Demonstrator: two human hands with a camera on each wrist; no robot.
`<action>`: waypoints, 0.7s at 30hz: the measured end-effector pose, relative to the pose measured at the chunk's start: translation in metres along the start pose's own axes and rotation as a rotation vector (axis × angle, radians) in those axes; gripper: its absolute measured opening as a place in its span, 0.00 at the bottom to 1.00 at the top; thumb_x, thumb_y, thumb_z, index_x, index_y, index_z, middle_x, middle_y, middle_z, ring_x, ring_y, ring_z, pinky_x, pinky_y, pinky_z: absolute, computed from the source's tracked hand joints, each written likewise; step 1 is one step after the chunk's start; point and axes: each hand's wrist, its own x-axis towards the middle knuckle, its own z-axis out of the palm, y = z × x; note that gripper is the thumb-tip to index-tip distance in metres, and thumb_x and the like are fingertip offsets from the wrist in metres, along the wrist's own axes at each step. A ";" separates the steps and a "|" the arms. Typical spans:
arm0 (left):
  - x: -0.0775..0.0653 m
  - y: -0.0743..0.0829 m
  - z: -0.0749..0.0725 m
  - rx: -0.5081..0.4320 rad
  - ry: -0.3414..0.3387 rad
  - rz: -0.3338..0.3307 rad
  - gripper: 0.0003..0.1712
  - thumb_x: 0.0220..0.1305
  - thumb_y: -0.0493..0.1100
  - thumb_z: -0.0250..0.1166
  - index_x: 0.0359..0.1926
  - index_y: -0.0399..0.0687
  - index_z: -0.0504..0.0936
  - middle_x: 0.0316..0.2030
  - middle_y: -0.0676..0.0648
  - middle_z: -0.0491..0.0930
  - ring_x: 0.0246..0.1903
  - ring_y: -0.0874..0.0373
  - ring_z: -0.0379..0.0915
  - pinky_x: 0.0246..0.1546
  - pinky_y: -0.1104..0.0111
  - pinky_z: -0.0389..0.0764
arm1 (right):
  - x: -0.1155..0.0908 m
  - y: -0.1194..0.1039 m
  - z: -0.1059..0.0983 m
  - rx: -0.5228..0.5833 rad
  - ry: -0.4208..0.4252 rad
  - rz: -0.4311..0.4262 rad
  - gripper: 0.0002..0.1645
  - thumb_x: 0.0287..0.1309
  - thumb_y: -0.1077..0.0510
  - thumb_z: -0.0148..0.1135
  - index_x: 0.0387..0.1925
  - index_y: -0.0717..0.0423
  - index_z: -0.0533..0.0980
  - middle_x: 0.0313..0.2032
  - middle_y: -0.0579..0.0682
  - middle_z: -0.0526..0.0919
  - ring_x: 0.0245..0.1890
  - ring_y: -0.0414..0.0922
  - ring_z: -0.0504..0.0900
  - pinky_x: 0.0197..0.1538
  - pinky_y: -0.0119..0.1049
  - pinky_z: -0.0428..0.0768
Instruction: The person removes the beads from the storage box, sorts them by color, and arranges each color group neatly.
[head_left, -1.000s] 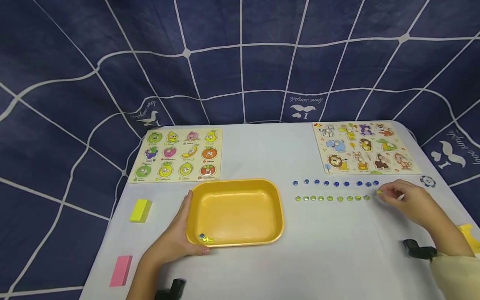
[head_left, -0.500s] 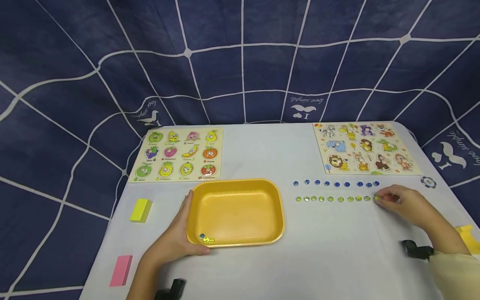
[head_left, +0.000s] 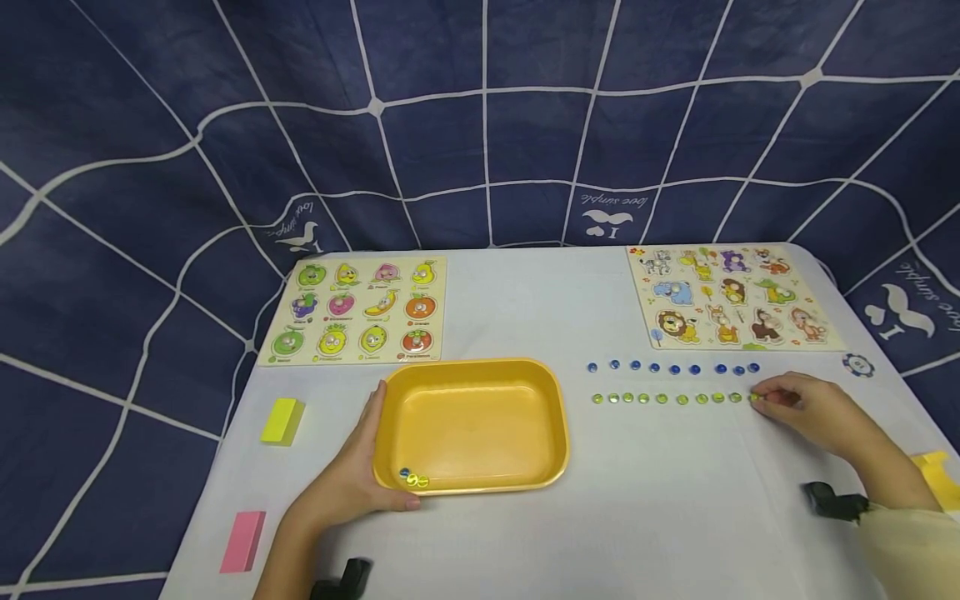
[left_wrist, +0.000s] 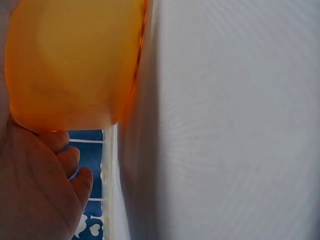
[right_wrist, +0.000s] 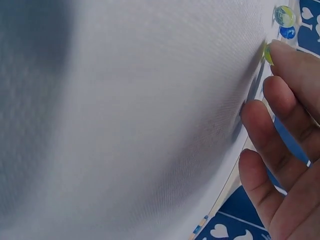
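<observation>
My left hand (head_left: 352, 475) grips the left end of a yellow plastic tray (head_left: 480, 489), its thumb along the front edge and fingers along the left side. A blue marble (head_left: 405, 472) and two yellow ones (head_left: 417, 481) lie in the tray's near left corner. At the right, my right hand (head_left: 813, 412) pinches a yellow-green marble (head_left: 754, 398) between thumb and fingertips, low at the right end of a row of yellow-green marbles (head_left: 662, 398). Behind that runs a row of blue marbles (head_left: 675, 369). The right wrist view shows the pinched marble (right_wrist: 269, 54) partly covered by a fingertip.
A fruit puzzle board (head_left: 352, 312) lies at the back left, an animal puzzle board (head_left: 735, 296) at the back right with a poker chip (head_left: 858, 365) near it. Yellow (head_left: 282, 422) and pink blocks (head_left: 242, 542) lie at left. A yellow object (head_left: 937, 479) sits at the right edge.
My right hand has come down slightly and a little left with the yellow-green marble, bringing it to the row's right end. The left hand and the tray have stayed put.
</observation>
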 end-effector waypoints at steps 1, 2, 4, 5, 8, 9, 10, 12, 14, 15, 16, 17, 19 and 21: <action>0.000 0.000 0.000 0.001 0.001 -0.002 0.86 0.21 0.56 0.84 0.72 0.74 0.28 0.75 0.58 0.32 0.75 0.52 0.29 0.69 0.40 0.42 | 0.000 0.000 -0.001 -0.002 -0.004 0.002 0.20 0.49 0.52 0.69 0.43 0.58 0.81 0.30 0.48 0.80 0.32 0.44 0.72 0.35 0.37 0.73; 0.000 0.000 0.000 0.004 0.002 -0.004 0.86 0.21 0.56 0.84 0.72 0.74 0.28 0.75 0.57 0.32 0.75 0.52 0.28 0.69 0.40 0.42 | -0.001 0.000 -0.002 -0.005 -0.006 0.004 0.21 0.49 0.50 0.69 0.43 0.57 0.81 0.31 0.48 0.80 0.33 0.45 0.73 0.35 0.38 0.73; 0.000 0.000 0.000 0.006 0.002 -0.009 0.86 0.21 0.56 0.84 0.72 0.75 0.27 0.75 0.57 0.32 0.75 0.52 0.28 0.69 0.40 0.43 | -0.002 0.000 -0.006 -0.008 -0.019 0.007 0.23 0.50 0.46 0.69 0.45 0.55 0.81 0.32 0.48 0.80 0.35 0.46 0.73 0.36 0.39 0.73; 0.000 0.000 0.000 0.007 0.001 -0.010 0.86 0.21 0.56 0.84 0.72 0.75 0.27 0.75 0.57 0.32 0.75 0.52 0.28 0.69 0.40 0.43 | -0.003 -0.001 -0.009 -0.011 -0.021 0.004 0.24 0.50 0.44 0.68 0.46 0.54 0.81 0.33 0.48 0.80 0.36 0.46 0.73 0.36 0.38 0.73; 0.000 0.000 0.000 0.008 -0.002 -0.009 0.85 0.22 0.56 0.84 0.72 0.75 0.27 0.75 0.57 0.32 0.75 0.51 0.28 0.68 0.40 0.43 | -0.007 -0.002 -0.017 -0.016 -0.005 -0.020 0.25 0.51 0.43 0.68 0.46 0.53 0.81 0.34 0.47 0.80 0.36 0.43 0.73 0.31 0.33 0.71; 0.000 0.000 0.000 0.008 -0.004 -0.009 0.85 0.22 0.56 0.84 0.72 0.75 0.27 0.75 0.57 0.32 0.75 0.51 0.28 0.69 0.40 0.43 | -0.008 -0.004 -0.019 -0.015 0.011 -0.035 0.24 0.51 0.44 0.68 0.46 0.53 0.81 0.33 0.47 0.80 0.35 0.40 0.73 0.30 0.31 0.70; -0.001 0.000 0.000 0.008 -0.005 -0.008 0.85 0.22 0.56 0.84 0.72 0.74 0.27 0.75 0.57 0.32 0.75 0.52 0.28 0.69 0.40 0.43 | -0.009 -0.006 -0.022 -0.016 0.032 -0.054 0.22 0.51 0.46 0.68 0.46 0.53 0.81 0.33 0.47 0.80 0.34 0.37 0.72 0.28 0.29 0.69; 0.000 0.000 0.000 0.010 -0.005 -0.007 0.85 0.22 0.56 0.84 0.72 0.74 0.27 0.75 0.56 0.32 0.75 0.52 0.28 0.69 0.40 0.43 | -0.011 -0.013 -0.026 -0.009 0.086 -0.104 0.19 0.51 0.50 0.69 0.44 0.54 0.81 0.33 0.47 0.80 0.31 0.29 0.69 0.26 0.27 0.69; 0.000 0.000 0.000 0.013 -0.004 -0.006 0.86 0.22 0.56 0.84 0.72 0.74 0.27 0.75 0.56 0.31 0.75 0.51 0.28 0.69 0.40 0.42 | -0.013 -0.024 -0.030 -0.006 0.139 -0.159 0.17 0.51 0.54 0.69 0.43 0.54 0.81 0.32 0.47 0.81 0.29 0.25 0.67 0.26 0.26 0.69; 0.000 0.000 0.000 0.015 -0.003 -0.008 0.86 0.22 0.56 0.84 0.72 0.74 0.27 0.75 0.55 0.31 0.75 0.52 0.28 0.69 0.40 0.42 | -0.013 -0.031 -0.031 -0.010 0.157 -0.179 0.16 0.51 0.54 0.69 0.43 0.52 0.81 0.32 0.46 0.81 0.29 0.23 0.66 0.27 0.26 0.70; 0.000 0.000 -0.001 0.016 -0.003 -0.010 0.86 0.22 0.56 0.84 0.72 0.74 0.27 0.75 0.55 0.31 0.75 0.51 0.28 0.69 0.40 0.42 | -0.013 -0.039 -0.032 -0.008 0.170 -0.201 0.16 0.51 0.54 0.69 0.44 0.52 0.81 0.32 0.46 0.81 0.29 0.23 0.66 0.28 0.26 0.70; 0.000 0.000 -0.001 0.017 -0.003 -0.012 0.86 0.22 0.56 0.84 0.72 0.74 0.27 0.75 0.55 0.31 0.75 0.51 0.28 0.69 0.40 0.43 | -0.013 -0.048 -0.033 -0.012 0.185 -0.224 0.16 0.51 0.53 0.69 0.44 0.52 0.81 0.32 0.45 0.81 0.29 0.24 0.66 0.29 0.26 0.70; 0.000 0.000 -0.001 0.021 -0.002 -0.016 0.86 0.22 0.56 0.84 0.72 0.74 0.27 0.75 0.54 0.31 0.75 0.51 0.28 0.69 0.40 0.43 | -0.011 -0.066 -0.033 -0.024 0.204 -0.273 0.17 0.52 0.51 0.69 0.44 0.49 0.81 0.31 0.43 0.80 0.30 0.26 0.67 0.31 0.25 0.70; 0.000 0.000 -0.001 0.023 -0.001 -0.018 0.86 0.22 0.56 0.84 0.72 0.74 0.27 0.75 0.54 0.31 0.75 0.51 0.28 0.69 0.40 0.43 | -0.008 -0.087 -0.033 -0.018 0.213 -0.315 0.17 0.51 0.50 0.69 0.44 0.46 0.81 0.31 0.40 0.80 0.31 0.28 0.68 0.32 0.25 0.71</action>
